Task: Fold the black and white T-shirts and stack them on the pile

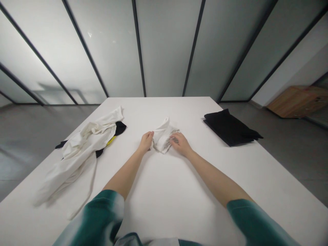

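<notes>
A small crumpled piece of white cloth (pixel 163 135) is between my hands at the middle of the table; its kind of garment cannot be made out. My left hand (pixel 146 140) pinches its left edge, thumb on top. On the right side, my right hand (pixel 180 143) has its fingers curled onto the cloth's edge, with a greyish patch showing near the fingertips. The cloth's upper corner stands a little raised, and its lower part hangs or rests close to the tabletop.
A heap of white clothing (pixel 87 140) with black and yellow pieces lies along the left side of the white table (pixel 164 198). Folded black cloth (pixel 229 128) lies at the right edge. Frosted glass panels (pixel 166 48) stand behind, and a wooden cabinet (pixel 294 100) is at far right.
</notes>
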A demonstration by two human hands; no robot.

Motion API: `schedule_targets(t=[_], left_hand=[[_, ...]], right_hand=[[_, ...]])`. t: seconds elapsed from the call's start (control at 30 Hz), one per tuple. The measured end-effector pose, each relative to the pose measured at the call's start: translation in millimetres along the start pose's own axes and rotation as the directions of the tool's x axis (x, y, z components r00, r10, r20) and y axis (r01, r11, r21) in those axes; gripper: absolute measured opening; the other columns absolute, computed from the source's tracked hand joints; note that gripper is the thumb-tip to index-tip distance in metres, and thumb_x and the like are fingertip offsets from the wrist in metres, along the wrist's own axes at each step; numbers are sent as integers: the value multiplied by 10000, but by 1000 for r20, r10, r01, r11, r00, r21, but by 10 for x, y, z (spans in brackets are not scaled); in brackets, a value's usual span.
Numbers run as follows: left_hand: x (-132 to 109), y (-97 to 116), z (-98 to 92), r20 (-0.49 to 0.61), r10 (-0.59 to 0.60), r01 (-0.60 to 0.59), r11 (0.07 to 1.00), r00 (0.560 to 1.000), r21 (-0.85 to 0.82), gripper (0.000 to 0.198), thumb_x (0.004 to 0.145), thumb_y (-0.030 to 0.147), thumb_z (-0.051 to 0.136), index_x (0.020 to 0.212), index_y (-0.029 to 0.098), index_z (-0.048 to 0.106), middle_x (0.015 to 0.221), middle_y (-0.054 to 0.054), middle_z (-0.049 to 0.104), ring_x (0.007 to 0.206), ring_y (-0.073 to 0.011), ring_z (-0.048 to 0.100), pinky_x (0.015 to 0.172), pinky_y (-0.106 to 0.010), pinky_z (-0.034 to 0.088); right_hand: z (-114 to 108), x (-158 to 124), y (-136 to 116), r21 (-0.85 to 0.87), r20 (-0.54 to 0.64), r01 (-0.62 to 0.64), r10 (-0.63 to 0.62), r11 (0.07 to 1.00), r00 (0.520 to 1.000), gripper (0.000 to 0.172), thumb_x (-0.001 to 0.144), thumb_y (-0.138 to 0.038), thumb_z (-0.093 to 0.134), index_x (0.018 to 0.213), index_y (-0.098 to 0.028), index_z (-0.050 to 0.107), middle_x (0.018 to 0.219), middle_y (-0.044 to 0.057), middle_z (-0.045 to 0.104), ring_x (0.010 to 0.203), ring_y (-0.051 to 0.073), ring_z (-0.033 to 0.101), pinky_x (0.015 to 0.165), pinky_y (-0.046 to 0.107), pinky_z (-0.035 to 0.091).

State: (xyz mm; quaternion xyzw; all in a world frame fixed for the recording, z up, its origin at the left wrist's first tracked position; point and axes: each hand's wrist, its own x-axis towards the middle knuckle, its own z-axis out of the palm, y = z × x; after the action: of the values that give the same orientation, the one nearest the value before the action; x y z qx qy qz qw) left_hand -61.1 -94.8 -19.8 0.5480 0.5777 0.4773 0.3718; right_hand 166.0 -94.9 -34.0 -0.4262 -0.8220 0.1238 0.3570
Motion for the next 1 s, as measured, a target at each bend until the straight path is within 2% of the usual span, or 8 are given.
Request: schedule_targets(t=[0.13,0.3,0.43,0.53,0.73,0.87,0.93,1.0], left_hand=[[-36,40,116,155,-213,262,838,965,-479,252,822,424,614,848,177,656,703,-32,693,762,-226,689,710,-333,550],[86,49,18,180,-347,373,644,921,-668,305,874,384,531,1009,151,673,866,-74,757,897,-240,723,848,-382,573],[239,-28,-239,28,-421,314,630,907,-710,290,917,387,474,999,173,653,911,-78,750,932,-245,721,846,-406,584],[305,-99,-374,-61,-425,272,678,903,-683,240,895,393,515,983,192,613,913,-70,733,917,-230,716,795,-373,591],[244,-138,-390,-305,-189,85,942,933,-324,313,900,427,472,1122,216,532,1164,-102,672,1096,-233,644,910,-406,522],[82,-68,-276,-154,304,-239,910,940,338,423,809,441,632,1158,209,571,1251,-124,616,1224,-276,538,1063,-442,409],[8,-33,-212,122,378,-384,764,918,519,496,750,462,708,1161,204,609,1263,-130,608,1239,-304,513,1085,-463,385],[-37,-17,-165,309,345,-463,651,886,601,552,721,472,741,1193,209,626,1312,-134,581,1256,-326,492,1076,-488,391]], right_hand=[[56,-3,-142,-143,194,93,-64,985,979,558,814,-475,686,1285,-184,616,1292,149,609,1189,309,531,1014,450,393],[18,2,-156,-219,286,37,28,975,958,267,929,-380,552,984,-182,722,993,112,680,952,236,616,865,348,440],[-22,7,-18,118,185,-229,205,966,961,485,954,-525,413,667,-193,619,669,37,619,678,186,589,685,296,454],[-48,74,108,517,69,-392,419,761,905,528,897,-651,392,691,-209,594,627,25,608,620,194,588,623,308,483],[-203,184,429,767,-145,-246,535,592,832,612,894,-641,225,1089,-208,612,1062,118,694,1003,251,654,847,413,541],[-258,72,577,543,-408,-441,684,714,605,611,867,-506,395,1380,-179,445,1384,164,539,1254,263,523,1030,460,432],[-260,25,576,367,-462,-495,616,787,638,630,825,-420,481,1390,-143,450,1430,186,494,1306,271,469,1086,455,370],[-249,6,517,163,-377,-441,469,883,799,513,816,-349,506,1276,-132,572,1354,183,561,1282,272,484,1099,435,349]])
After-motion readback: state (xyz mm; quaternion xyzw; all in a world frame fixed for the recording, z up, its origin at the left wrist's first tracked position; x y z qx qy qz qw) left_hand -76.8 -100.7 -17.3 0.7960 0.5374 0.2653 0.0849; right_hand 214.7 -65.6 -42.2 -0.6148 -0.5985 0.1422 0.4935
